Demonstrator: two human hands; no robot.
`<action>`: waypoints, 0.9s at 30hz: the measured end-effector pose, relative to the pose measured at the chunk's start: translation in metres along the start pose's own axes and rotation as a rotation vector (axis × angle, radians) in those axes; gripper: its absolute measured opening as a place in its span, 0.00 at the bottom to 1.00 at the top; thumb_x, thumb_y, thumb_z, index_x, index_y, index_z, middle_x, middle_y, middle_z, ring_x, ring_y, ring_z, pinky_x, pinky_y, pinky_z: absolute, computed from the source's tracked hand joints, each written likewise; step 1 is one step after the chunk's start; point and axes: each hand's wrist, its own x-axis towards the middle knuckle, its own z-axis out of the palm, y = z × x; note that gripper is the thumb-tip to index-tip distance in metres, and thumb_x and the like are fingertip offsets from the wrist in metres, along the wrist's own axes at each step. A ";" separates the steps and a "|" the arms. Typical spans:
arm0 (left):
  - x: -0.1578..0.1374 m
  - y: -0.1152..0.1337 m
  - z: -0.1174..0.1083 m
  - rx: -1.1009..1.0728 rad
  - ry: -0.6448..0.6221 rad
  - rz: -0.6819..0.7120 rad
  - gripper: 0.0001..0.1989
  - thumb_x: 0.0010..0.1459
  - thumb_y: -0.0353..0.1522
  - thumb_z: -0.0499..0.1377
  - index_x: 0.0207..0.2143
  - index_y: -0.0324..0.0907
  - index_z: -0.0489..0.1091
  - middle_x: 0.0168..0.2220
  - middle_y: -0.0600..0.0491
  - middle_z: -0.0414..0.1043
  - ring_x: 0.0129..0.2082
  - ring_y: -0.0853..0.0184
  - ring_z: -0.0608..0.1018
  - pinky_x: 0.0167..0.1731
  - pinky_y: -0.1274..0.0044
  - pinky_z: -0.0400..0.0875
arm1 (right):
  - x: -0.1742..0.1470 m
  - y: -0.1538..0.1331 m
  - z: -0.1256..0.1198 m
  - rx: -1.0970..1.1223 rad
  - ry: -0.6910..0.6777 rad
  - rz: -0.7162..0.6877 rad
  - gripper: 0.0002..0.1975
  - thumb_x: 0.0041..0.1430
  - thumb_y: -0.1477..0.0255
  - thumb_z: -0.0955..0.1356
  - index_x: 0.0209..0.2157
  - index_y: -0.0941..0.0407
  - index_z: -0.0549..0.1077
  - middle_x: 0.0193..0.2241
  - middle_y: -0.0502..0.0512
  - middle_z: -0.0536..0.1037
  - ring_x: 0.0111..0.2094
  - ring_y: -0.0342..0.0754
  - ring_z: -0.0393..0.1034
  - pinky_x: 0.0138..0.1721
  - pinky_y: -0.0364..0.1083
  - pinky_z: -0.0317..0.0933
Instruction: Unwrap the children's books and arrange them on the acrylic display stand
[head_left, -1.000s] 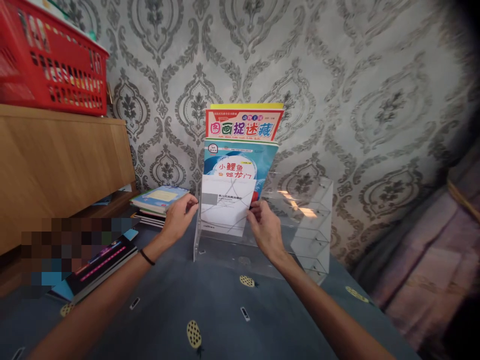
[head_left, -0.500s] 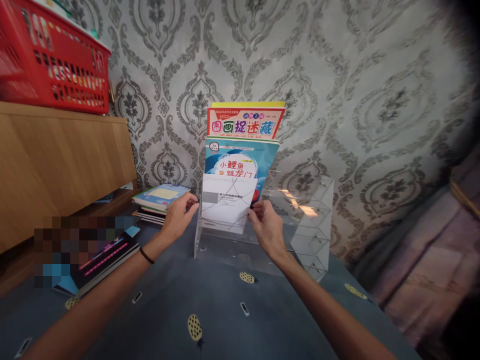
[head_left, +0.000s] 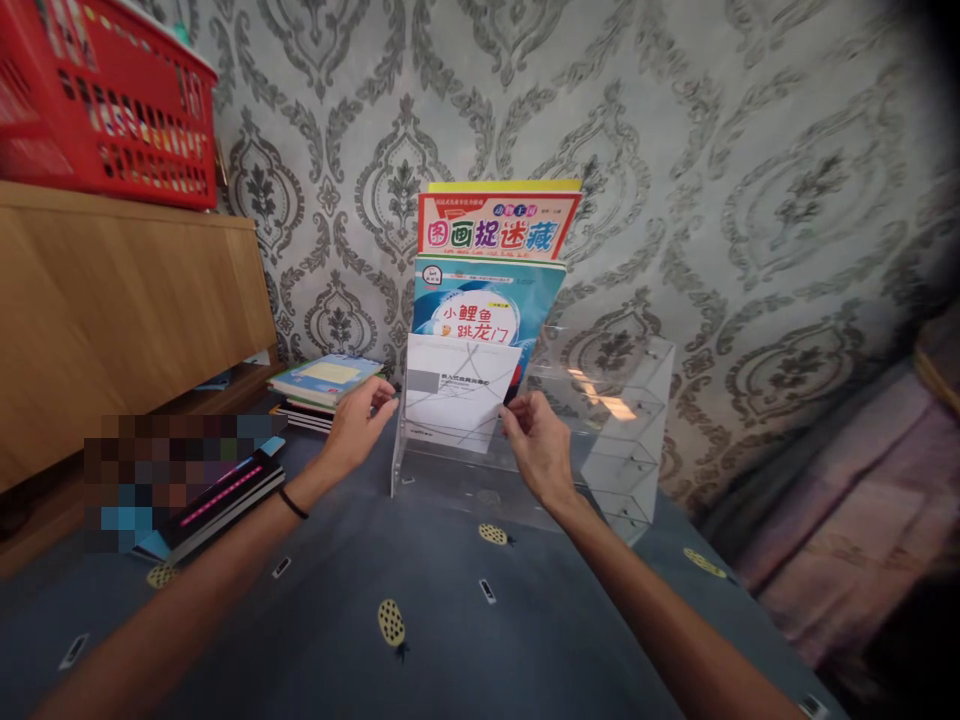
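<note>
A clear acrylic rack [head_left: 628, 440] stands on the table with books upright in its left part. At its front is a white booklet [head_left: 454, 405]. Behind that rise a blue picture book [head_left: 517, 285], a red-bordered book [head_left: 495, 228] and a yellow edge of another. My right hand [head_left: 538, 445] has its thumb and bent fingers closed at the booklet's right edge. My left hand [head_left: 361, 425] is by the rack's left side panel, its fingers loosely bent and a gap showing between thumb and forefinger. Nothing shows in it.
Left of the rack lies a stack of books [head_left: 326, 383]. Nearer, dark books [head_left: 225, 505] lie partly under a blurred patch. A wooden cabinet [head_left: 127, 320] carries a red basket [head_left: 142, 110]. Patterned cloth [head_left: 465, 640] covers the table; pinkish fabric [head_left: 840, 520] hangs at right.
The view has shifted slightly, so the rack and books sit a little higher. Both hands keep nearly the same places by the white booklet and the rack.
</note>
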 end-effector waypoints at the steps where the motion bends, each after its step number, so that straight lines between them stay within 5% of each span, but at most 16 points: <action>1: -0.002 -0.001 0.000 -0.010 -0.005 -0.007 0.03 0.59 0.32 0.57 0.36 0.43 0.68 0.34 0.53 0.75 0.35 0.65 0.77 0.37 0.75 0.69 | 0.000 0.000 0.000 0.004 0.000 0.000 0.10 0.58 0.60 0.65 0.31 0.52 0.64 0.25 0.51 0.74 0.26 0.48 0.69 0.30 0.48 0.62; 10: -0.012 0.000 0.004 -0.048 -0.040 -0.035 0.03 0.58 0.32 0.57 0.36 0.43 0.69 0.33 0.54 0.75 0.35 0.65 0.77 0.36 0.75 0.70 | -0.002 -0.003 0.005 -0.021 0.025 -0.019 0.12 0.59 0.58 0.65 0.30 0.53 0.68 0.22 0.51 0.75 0.23 0.47 0.69 0.29 0.47 0.61; 19: -0.039 -0.013 0.002 0.051 -0.143 -0.045 0.03 0.60 0.30 0.55 0.35 0.44 0.68 0.34 0.54 0.75 0.36 0.66 0.77 0.36 0.76 0.70 | -0.015 0.000 0.011 -0.139 -0.050 -0.178 0.15 0.63 0.60 0.63 0.31 0.53 0.76 0.30 0.57 0.82 0.32 0.54 0.77 0.36 0.50 0.66; 23: -0.070 -0.023 -0.018 0.286 -0.178 -0.006 0.05 0.62 0.29 0.53 0.38 0.44 0.69 0.38 0.52 0.75 0.39 0.63 0.76 0.41 0.72 0.71 | -0.023 0.007 0.012 -0.170 -0.026 -0.255 0.15 0.65 0.61 0.63 0.34 0.53 0.77 0.33 0.58 0.83 0.35 0.55 0.77 0.39 0.52 0.67; 27: -0.103 -0.036 -0.060 0.678 -0.204 0.068 0.10 0.64 0.30 0.54 0.46 0.41 0.70 0.49 0.43 0.73 0.53 0.52 0.72 0.54 0.61 0.67 | -0.032 0.006 0.009 -0.214 0.002 -0.411 0.13 0.67 0.63 0.63 0.34 0.53 0.76 0.33 0.58 0.82 0.38 0.57 0.77 0.41 0.54 0.66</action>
